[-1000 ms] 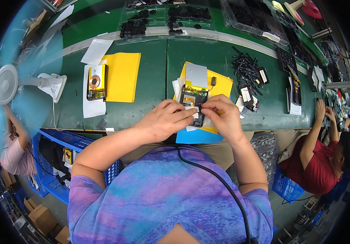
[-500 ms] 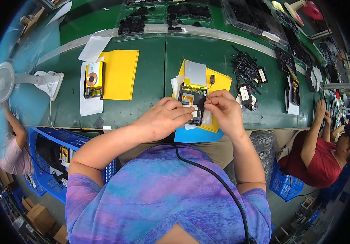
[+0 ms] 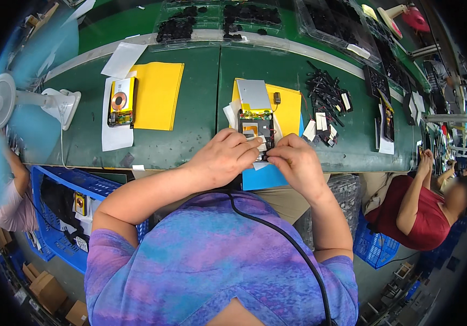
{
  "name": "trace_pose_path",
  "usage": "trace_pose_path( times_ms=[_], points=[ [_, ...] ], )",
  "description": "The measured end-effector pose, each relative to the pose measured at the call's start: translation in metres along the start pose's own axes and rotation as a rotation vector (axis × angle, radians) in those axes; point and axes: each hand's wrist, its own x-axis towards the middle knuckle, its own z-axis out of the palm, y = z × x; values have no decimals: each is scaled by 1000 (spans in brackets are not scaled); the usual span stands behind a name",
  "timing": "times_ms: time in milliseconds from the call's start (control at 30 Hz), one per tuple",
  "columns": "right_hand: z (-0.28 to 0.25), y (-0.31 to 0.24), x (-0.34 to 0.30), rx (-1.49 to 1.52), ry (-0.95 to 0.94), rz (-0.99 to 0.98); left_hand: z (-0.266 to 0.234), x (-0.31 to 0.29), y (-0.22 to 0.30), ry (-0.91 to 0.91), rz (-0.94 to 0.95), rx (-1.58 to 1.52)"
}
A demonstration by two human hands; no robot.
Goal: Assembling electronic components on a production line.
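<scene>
The left hand [image 3: 225, 155] covers the lower left part of the open black electronic device [image 3: 265, 126]. Whatever lies between the right hand's [image 3: 298, 163] fingertips is too small to tell. The yellow sheets [image 3: 292, 108] are partly hidden under the device, and the blue sheet [image 3: 266, 180] partly behind the right hand. The fan blades [image 3: 24, 51] are a light-blue blur, veiling the co-worker in pink [image 3: 15, 201]. The left forearm hides part of the blue crate [image 3: 100, 182]. The upper edge cuts off the clear trays [image 3: 252, 33]; the lower edge, the black cable [image 3: 285, 231].
</scene>
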Motion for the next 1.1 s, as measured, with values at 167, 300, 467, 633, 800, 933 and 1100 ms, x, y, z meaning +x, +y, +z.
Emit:
trace_pose_path(
  times_ms=[167, 300, 467, 633, 800, 933, 1100],
  points=[
    [-2, -4, 7, 49, -71, 64, 1, -1, 1, 21, -20, -8],
    [-2, -7, 7, -38, -59, -61, 0, 0, -1, 9, -7, 30],
    [-4, -4, 5, 25, -78, -12, 0, -1, -1, 14, -13, -2],
    [-6, 0, 9, 120, -140, 75, 0, -1, -1, -3, -18, -24],
    [-9, -4, 10, 95, -116, 75, 0, -1, -1, 18, -21, -20],
    [-7, -8, 10, 106, -150, 117, 0, 0, 0, 12, -30, -23],
    [-17, -14, 12, 100, -264, 51, 1, -3, -1, 12, -31, -22]
  ],
)
